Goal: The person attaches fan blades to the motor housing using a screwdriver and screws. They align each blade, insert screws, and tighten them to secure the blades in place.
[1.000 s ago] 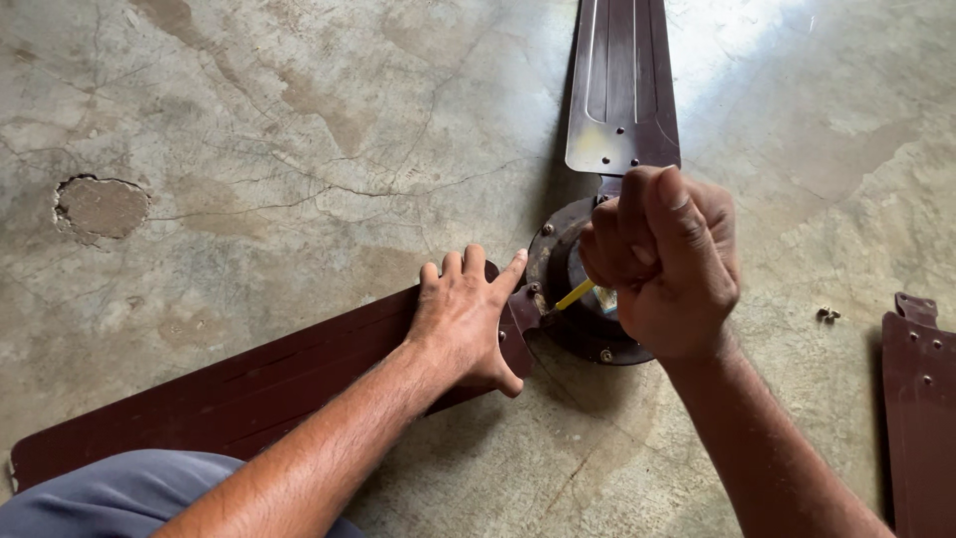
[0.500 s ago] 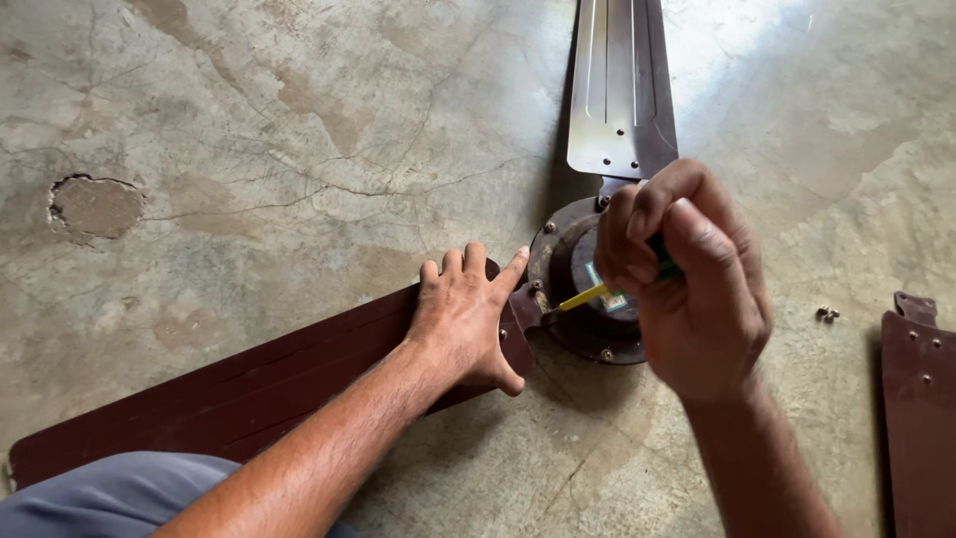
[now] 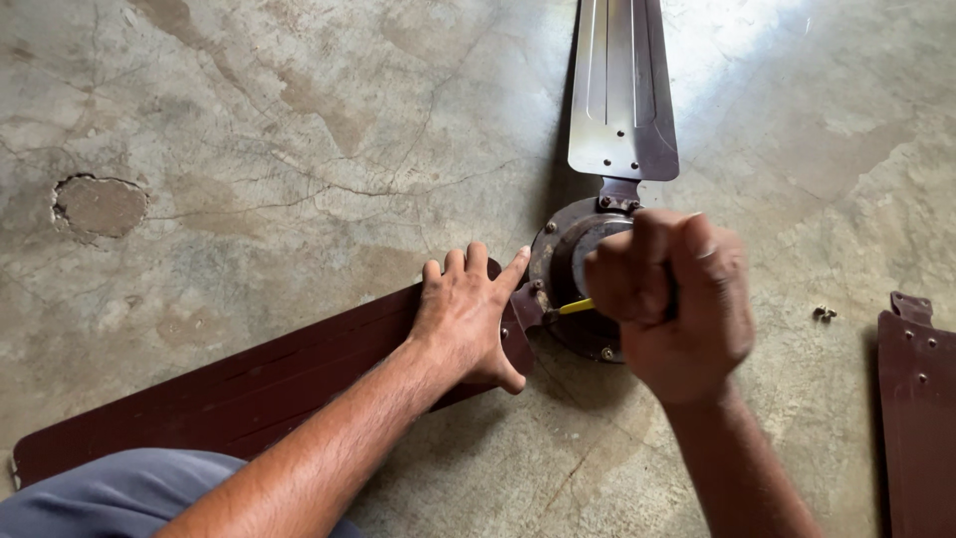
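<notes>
Down at the centre of the cracked grey concrete floor [image 3: 299,130] lies a dark brown metal ceiling-fan motor hub [image 3: 570,261]. The left hand [image 3: 465,317] presses flat, fingers spread and holding nothing, on the root of the long dark brown fan blade [image 3: 229,399] that runs off toward 8 o'clock. The right hand [image 3: 674,299] is fisted tight around a screwdriver with a yellow shaft [image 3: 576,306], its tip at the blade bracket on the hub's 9 o'clock edge. A second blade, silvery-brown sheet metal [image 3: 622,90], extends to 12 o'clock; a loose blade [image 3: 916,408] lies at 4 o'clock, with small loose screws [image 3: 825,313] at 3 o'clock. The blade looks thin, stiff and fairly light, probably springy at its far end, so its root near the bracket seems the steadiest place to hold.
</notes>
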